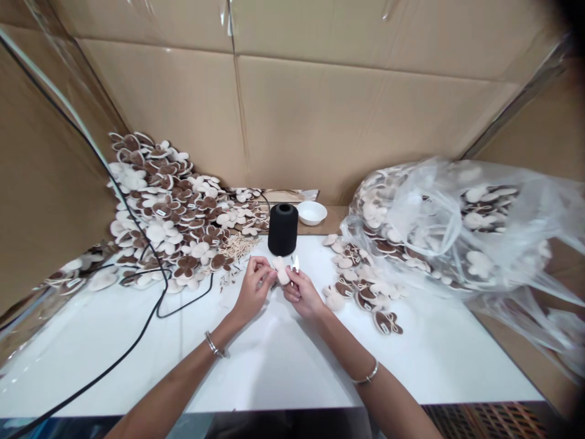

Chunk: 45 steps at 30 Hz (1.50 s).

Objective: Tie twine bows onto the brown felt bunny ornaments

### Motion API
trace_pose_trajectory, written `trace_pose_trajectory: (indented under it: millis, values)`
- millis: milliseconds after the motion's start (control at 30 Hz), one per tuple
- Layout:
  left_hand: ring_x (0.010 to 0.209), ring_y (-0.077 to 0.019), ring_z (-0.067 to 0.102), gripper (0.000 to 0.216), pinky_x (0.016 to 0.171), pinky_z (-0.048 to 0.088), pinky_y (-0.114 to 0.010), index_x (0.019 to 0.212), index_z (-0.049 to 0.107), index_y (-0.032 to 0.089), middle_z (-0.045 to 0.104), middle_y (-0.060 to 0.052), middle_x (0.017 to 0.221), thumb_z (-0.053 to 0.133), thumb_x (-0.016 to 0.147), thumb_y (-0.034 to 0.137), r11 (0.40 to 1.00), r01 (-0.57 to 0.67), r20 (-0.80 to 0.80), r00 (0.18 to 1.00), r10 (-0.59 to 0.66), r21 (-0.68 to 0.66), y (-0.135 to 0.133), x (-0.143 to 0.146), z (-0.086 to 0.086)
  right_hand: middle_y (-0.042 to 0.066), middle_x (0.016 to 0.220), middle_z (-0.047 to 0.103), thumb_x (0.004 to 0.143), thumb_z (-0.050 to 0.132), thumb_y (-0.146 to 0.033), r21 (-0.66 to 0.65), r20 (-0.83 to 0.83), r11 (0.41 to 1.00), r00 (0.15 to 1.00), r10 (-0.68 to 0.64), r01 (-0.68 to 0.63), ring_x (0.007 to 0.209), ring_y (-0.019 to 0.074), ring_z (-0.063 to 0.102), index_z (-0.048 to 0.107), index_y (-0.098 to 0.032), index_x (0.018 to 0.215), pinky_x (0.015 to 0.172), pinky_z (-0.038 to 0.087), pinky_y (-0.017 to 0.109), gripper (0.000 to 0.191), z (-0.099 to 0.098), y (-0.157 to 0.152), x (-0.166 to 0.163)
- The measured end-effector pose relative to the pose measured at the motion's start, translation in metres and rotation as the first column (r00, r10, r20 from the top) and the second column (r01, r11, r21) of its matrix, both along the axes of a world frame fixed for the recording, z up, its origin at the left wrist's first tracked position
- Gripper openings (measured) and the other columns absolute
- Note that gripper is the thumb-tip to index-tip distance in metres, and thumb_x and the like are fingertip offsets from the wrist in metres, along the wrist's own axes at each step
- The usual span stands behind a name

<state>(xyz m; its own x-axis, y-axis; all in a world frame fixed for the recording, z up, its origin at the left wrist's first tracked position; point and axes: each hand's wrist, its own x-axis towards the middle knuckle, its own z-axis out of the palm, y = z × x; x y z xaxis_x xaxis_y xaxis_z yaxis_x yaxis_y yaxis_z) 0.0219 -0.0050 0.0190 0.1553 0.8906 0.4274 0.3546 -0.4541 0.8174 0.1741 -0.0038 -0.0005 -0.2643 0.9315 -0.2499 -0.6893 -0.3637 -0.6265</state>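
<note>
My left hand [254, 289] is closed, its thumb and forefinger pinched at the left edge of a small cream plush piece [281, 270] with rounded lobes. My right hand [302, 294] grips the other side of that piece. A small pair of thread snips [296, 263] also sits in my right hand, its metal blades pointing up and away. Both hands are above the white table [292, 366], just in front of a black cone of thread [282, 231]. Any thread between my fingers is too small to make out.
A tall heap of brown and cream plush pieces [173, 213] stands on the left, beside loose beige cord bows [237, 245]. Finished-looking pieces with bows [365, 296] lie right, before a stuffed clear plastic bag [425, 207]. A white bowl [312, 213] sits behind; a black cable [150, 326] crosses left.
</note>
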Motion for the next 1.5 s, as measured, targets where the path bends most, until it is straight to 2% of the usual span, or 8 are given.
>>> trace_pose_trajectory:
  millis: [467, 667, 833, 933, 1067, 1267, 1367, 1500]
  values:
    - [0.092, -0.0223, 0.057, 0.024, 0.081, 0.046, -0.034, 0.075, 0.067, 0.021, 0.058, -0.009, 0.096, 0.054, 0.092, 0.033, 0.986, 0.151, 0.174, 0.975, -0.138, -0.064, -0.005, -0.013, 0.015, -0.003, 0.062, 0.054, 0.078, 0.071, -0.017, -0.162, -0.245, 0.977, 0.965, 0.098, -0.14, 0.036, -0.001, 0.019, 0.058, -0.012, 0.08, 0.029, 0.019, 0.01, 0.014, 0.005, -0.009, -0.007]
    - [0.081, -0.0208, 0.06, 0.027, 0.076, 0.046, -0.033, 0.072, 0.062, 0.019, 0.064, -0.007, 0.083, 0.053, 0.092, 0.035, 0.94, 0.251, 0.293, 0.939, -0.179, -0.231, 0.0, -0.017, 0.025, -0.004, 0.066, 0.053, 0.085, 0.059, -0.011, -0.203, -0.327, 0.965, 0.941, 0.091, -0.164, 0.036, -0.0006, 0.015, 0.055, -0.013, 0.079, 0.028, 0.017, 0.01, 0.007, 0.006, -0.005, -0.003]
    - [0.075, -0.022, 0.056, 0.032, 0.077, 0.044, -0.037, 0.06, 0.052, 0.02, 0.058, -0.003, 0.067, 0.057, 0.087, 0.037, 0.958, 0.013, -0.004, 1.0, -0.015, -0.287, 0.012, -0.024, 0.011, -0.006, 0.066, 0.048, 0.09, 0.05, -0.009, -0.166, -0.375, 0.964, 0.917, 0.134, -0.209, 0.036, 0.0006, 0.014, 0.051, -0.016, 0.082, 0.029, 0.014, 0.011, 0.011, 0.008, 0.0, 0.004]
    - [0.101, -0.0273, 0.055, 0.018, 0.091, 0.041, -0.041, 0.086, 0.061, 0.021, 0.063, -0.006, 0.097, 0.07, 0.074, 0.03, 0.988, -0.091, -0.132, 0.988, 0.075, -0.123, 0.014, -0.024, 0.002, -0.007, 0.062, 0.045, 0.091, 0.046, -0.008, -0.167, -0.379, 0.962, 0.915, 0.138, -0.215, 0.036, 0.0013, 0.014, 0.051, -0.016, 0.082, 0.03, 0.014, 0.011, 0.013, 0.009, -0.001, 0.006]
    - [0.109, -0.0237, 0.056, 0.033, 0.093, 0.042, -0.036, 0.114, 0.058, 0.021, 0.061, -0.009, 0.117, 0.062, 0.084, 0.035, 0.964, 0.057, 0.026, 0.998, -0.052, -0.26, 0.009, -0.018, 0.006, -0.008, 0.056, 0.038, 0.093, 0.039, -0.008, -0.194, -0.301, 0.939, 0.928, 0.22, -0.286, 0.037, 0.0027, 0.013, 0.053, -0.016, 0.086, 0.032, 0.013, 0.012, 0.017, 0.015, -0.005, 0.004]
    - [0.085, -0.017, 0.059, 0.021, 0.081, 0.044, -0.029, 0.085, 0.061, 0.017, 0.063, -0.004, 0.087, 0.061, 0.087, 0.038, 0.925, 0.224, 0.22, 0.962, -0.16, -0.307, 0.003, -0.011, 0.013, -0.007, 0.055, 0.041, 0.09, 0.04, -0.018, -0.171, 0.15, 0.911, 0.904, 0.4, -0.374, 0.039, 0.004, 0.012, 0.047, -0.017, 0.079, 0.036, 0.01, 0.016, 0.013, 0.018, -0.008, -0.002]
    - [0.074, -0.0138, 0.058, 0.026, 0.071, 0.045, -0.025, 0.082, 0.055, 0.017, 0.06, 0.0, 0.077, 0.063, 0.085, 0.042, 0.897, 0.219, 0.321, 0.943, -0.093, -0.383, 0.005, -0.01, 0.006, -0.004, 0.06, 0.049, 0.09, 0.043, -0.031, -0.031, 0.713, 0.981, 0.684, 0.157, -0.192, 0.043, 0.0079, 0.029, 0.046, -0.02, 0.08, 0.042, 0.021, 0.021, 0.015, 0.014, -0.002, 0.008]
    - [0.066, -0.012, 0.059, 0.034, 0.058, 0.043, -0.021, 0.09, 0.05, 0.018, 0.062, 0.001, 0.076, 0.068, 0.078, 0.044, 0.862, 0.178, 0.355, 0.935, 0.003, -0.476, 0.01, -0.009, -0.006, 0.005, 0.09, 0.059, 0.092, 0.044, -0.03, 0.3, 0.949, 0.935, -0.036, -0.312, -0.189, 0.075, 0.0176, 0.053, 0.054, -0.019, 0.09, 0.064, 0.036, 0.028, 0.015, 0.009, 0.006, 0.031]
